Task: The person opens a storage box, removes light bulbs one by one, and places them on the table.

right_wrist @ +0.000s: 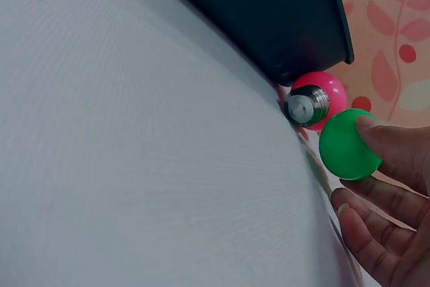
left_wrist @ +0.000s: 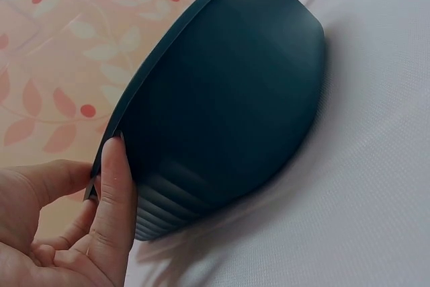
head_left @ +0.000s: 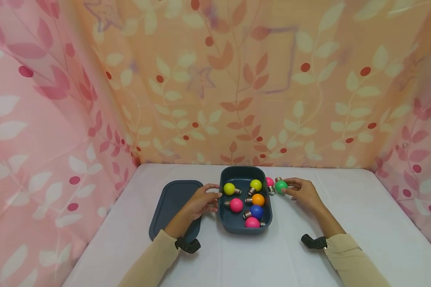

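A dark blue-grey box [head_left: 233, 230] stands on the table, holding several toy light bulbs with yellow, orange, blue and pink globes and silver screw bases. At its left side, my left hand [head_left: 202, 202] grips the rim between thumb and fingers, as the left wrist view shows beside the box wall [left_wrist: 222, 92]. To the right of the box, my right hand [head_left: 303, 193] pinches a green bulb [right_wrist: 348, 144] by its globe. A pink bulb [right_wrist: 321, 99] lies between the green one and the box, base turned toward the camera.
The box's flat dark lid [head_left: 172, 203] lies on the table to the left, partly under my left forearm. White cloth covers the table [head_left: 273, 259]. Floral curtains [head_left: 237, 87] hang behind it and at both sides.
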Tool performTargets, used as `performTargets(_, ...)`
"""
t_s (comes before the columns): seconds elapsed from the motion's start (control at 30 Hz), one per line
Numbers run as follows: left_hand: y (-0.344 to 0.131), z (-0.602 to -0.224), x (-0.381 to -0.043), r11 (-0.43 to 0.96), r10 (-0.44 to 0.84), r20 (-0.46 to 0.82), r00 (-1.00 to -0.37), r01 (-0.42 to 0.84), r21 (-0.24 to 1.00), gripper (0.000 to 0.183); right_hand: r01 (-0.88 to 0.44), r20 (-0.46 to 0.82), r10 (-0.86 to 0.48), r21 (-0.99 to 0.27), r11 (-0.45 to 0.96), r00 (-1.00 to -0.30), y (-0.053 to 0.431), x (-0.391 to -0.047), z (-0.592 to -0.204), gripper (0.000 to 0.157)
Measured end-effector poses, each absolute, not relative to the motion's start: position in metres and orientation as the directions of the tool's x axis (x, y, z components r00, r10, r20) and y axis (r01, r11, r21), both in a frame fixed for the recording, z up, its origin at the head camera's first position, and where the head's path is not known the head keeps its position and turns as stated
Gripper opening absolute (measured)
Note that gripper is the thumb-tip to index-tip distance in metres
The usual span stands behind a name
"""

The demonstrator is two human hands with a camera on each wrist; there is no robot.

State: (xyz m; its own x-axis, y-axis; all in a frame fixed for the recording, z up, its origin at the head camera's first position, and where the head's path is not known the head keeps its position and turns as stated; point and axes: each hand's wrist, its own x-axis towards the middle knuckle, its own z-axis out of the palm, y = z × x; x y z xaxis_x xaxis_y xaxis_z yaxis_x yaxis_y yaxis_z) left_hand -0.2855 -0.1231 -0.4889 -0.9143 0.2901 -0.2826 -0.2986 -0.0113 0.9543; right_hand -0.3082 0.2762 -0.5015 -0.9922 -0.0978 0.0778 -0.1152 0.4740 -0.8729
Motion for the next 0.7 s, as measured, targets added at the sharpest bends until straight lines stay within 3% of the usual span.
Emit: performTargets(0.7, -0.1234, -0.4896, -0.2840, -0.026, 0.305, -0.263, -0.915, -0.284, 0.958, 0.049, -0.110, 0.071, -0.094, -0.845, 0.523, -0.993, 0.2740, -0.3040, -0.5033, 0.052)
